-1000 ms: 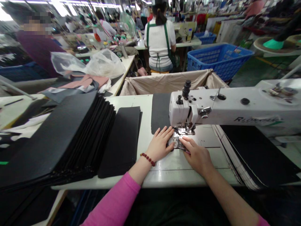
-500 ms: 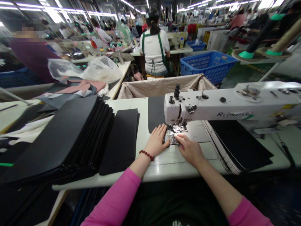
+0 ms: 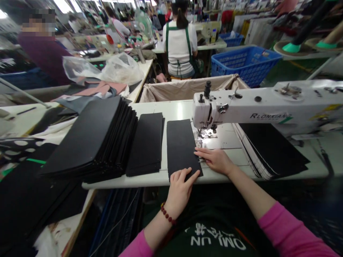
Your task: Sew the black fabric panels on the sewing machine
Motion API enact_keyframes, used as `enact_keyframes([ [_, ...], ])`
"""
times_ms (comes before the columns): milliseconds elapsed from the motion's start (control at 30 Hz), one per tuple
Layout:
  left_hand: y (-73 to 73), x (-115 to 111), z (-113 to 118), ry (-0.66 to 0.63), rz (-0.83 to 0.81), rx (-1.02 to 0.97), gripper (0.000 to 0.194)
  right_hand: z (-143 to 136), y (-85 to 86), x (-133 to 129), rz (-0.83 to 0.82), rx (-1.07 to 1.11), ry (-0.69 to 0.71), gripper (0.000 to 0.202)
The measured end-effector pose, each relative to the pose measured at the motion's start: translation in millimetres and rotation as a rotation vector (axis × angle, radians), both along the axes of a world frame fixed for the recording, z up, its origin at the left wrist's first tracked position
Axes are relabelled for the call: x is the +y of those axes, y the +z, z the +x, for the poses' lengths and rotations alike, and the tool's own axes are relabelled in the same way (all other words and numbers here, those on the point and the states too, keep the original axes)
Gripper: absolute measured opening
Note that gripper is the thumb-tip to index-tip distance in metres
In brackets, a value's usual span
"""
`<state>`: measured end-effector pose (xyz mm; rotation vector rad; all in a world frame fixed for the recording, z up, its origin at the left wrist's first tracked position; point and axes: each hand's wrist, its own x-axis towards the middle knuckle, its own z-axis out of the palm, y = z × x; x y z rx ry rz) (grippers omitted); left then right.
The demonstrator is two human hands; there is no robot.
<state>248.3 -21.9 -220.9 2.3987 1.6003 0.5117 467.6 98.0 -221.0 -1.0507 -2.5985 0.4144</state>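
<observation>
A black panel (image 3: 182, 142) lies on the sewing table, just left of the needle area of a white sewing machine (image 3: 235, 107). My left hand (image 3: 178, 191) rests on the near end of the panel with its fingers apart. At the panel's right edge, my right hand (image 3: 217, 161) has its fingers together, the fingertips touching the edge. A small metallic thing shows under those fingers, too small to name. The presser foot (image 3: 199, 134) is beyond my right hand, beside the panel.
Left stand a tall stack of black panels (image 3: 83, 132) and a thinner stack (image 3: 147, 142). Right of the needle lies another black stack (image 3: 273, 150). Behind are a cloth-lined bin (image 3: 174, 91), a blue basket (image 3: 243, 64) and a seated person (image 3: 179, 46) in a green-strapped apron.
The black panel has come from behind the machine head toward me, out beside the needle. My left hand has moved nearer with it. The camera view has tilted down.
</observation>
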Motion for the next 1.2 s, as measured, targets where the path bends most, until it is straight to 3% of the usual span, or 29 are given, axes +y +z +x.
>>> enact_keyframes([
  [67,-0.7,-6,1,0.019,-0.004,-0.045,0.056,-1,-1.5,1,-0.013,-0.017,0.049,0.062],
  [267,1.1,1,9,0.066,-0.035,-0.188,0.034,-2,-3.4,2,-0.017,-0.045,0.030,0.060],
  [333,2.6,1,10,0.084,-0.031,-0.210,0.036,-1,-3.2,2,-0.019,-0.042,0.033,0.058],
  [567,7.6,-3,1,-0.029,-0.050,-0.301,0.029,1,-3.8,1,-0.038,-0.022,0.009,0.055],
  [633,8.1,2,-1,-0.035,-0.020,-0.223,0.026,1,-4.0,1,-0.044,-0.015,0.008,0.055],
  [733,8.7,12,-4,-0.114,0.004,0.009,0.051,1,-4.0,1,-0.040,0.009,0.016,0.054],
  [800,14.7,15,-7,-0.178,-0.007,0.112,0.053,2,-3.0,2,-0.038,0.042,0.035,0.053],
  [900,43.9,6,-16,-0.279,-0.070,0.158,0.049,4,2.4,0,-0.047,0.074,0.064,0.055],
  [1000,95.9,-9,-30,-0.464,-0.195,0.122,0.054,4,11.2,-13,-0.057,0.023,0.048,0.061],
  [1100,147.0,-18,-60,-0.635,-0.262,0.147,0.061,4,16.7,-38,-0.064,-0.089,-0.080,0.060],
  [1200,172.1,-11,-106,-0.634,-0.149,0.200,0.066,8,15.6,-69,-0.096,-0.124,-0.264,0.055],
])
